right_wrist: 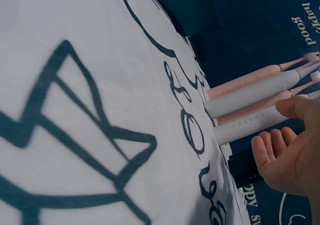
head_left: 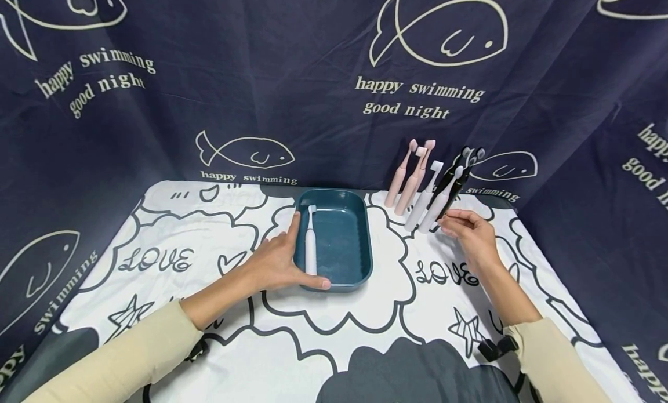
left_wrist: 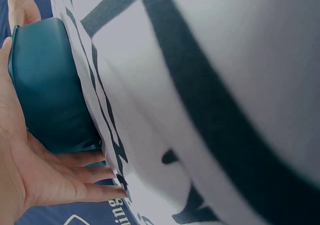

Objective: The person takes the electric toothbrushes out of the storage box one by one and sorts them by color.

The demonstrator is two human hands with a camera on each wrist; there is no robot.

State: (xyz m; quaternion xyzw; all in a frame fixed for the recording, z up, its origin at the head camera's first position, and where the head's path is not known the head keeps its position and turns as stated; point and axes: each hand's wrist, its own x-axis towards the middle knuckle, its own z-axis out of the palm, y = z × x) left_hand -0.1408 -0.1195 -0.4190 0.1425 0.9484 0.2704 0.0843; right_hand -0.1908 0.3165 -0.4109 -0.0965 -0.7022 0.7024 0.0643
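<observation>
A white electric toothbrush (head_left: 310, 249) lies lengthwise along the left side of a dark teal tray (head_left: 341, 240). My left hand (head_left: 276, 261) rests against the tray, its thumb at the front rim and its fingers extended along the left wall. At the right, my right hand (head_left: 472, 235) has its fingertips right beside the handle of an upright white toothbrush (head_left: 437, 209). In the right wrist view, the thumb overlaps that white toothbrush (right_wrist: 250, 125), and the other fingers are loosely bent. Black toothbrushes (head_left: 453, 185) stand just behind it.
Several pink toothbrushes (head_left: 411, 188) and another white toothbrush (head_left: 421, 203) stand upright in the same cluster. A white patterned cloth (head_left: 209, 223) covers the table. Dark blue printed fabric (head_left: 313, 90) hangs behind and at both sides.
</observation>
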